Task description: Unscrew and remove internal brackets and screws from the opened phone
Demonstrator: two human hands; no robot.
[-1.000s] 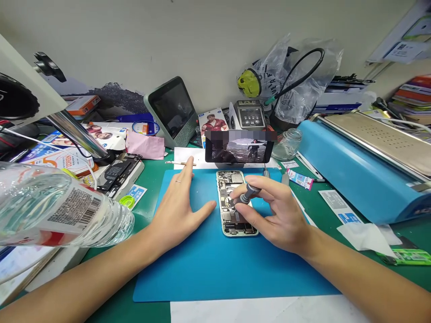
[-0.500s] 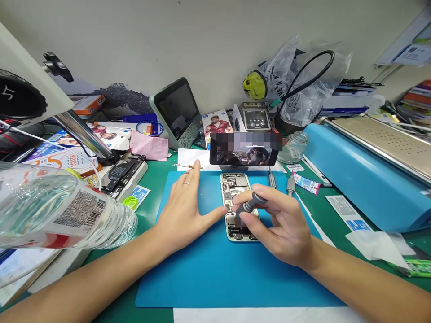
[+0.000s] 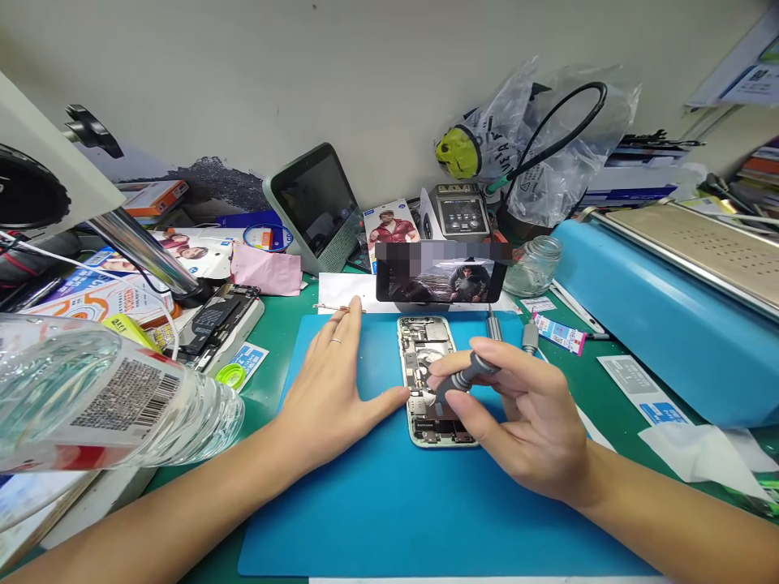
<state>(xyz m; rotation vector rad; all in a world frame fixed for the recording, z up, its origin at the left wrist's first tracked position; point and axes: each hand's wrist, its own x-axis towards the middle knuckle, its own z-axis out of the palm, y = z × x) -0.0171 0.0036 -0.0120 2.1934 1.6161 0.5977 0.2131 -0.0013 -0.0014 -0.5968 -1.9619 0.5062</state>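
An opened phone (image 3: 426, 349) with its circuit boards showing lies face down on a blue mat (image 3: 389, 495). My right hand (image 3: 523, 414) pinches a grey screwdriver (image 3: 466, 377), tip down on the phone's lower half. Flat on the mat lies my left hand (image 3: 332, 381), fingers spread, its thumb touching the phone's left edge; a ring sits on one finger.
A second phone (image 3: 441, 276) playing video stands behind the mat. A clear water bottle (image 3: 103, 397) lies at the near left, another opened phone (image 3: 219, 316) beyond it. A blue machine (image 3: 663, 316) fills the right. Two screwdrivers (image 3: 529, 334), a glass jar (image 3: 535, 264) and a small tube (image 3: 563, 334) lie behind.
My right hand with the screwdriver has shifted slightly down the phone toward its lower end. My left thumb has come in against the phone's edge. The view has shifted a little.
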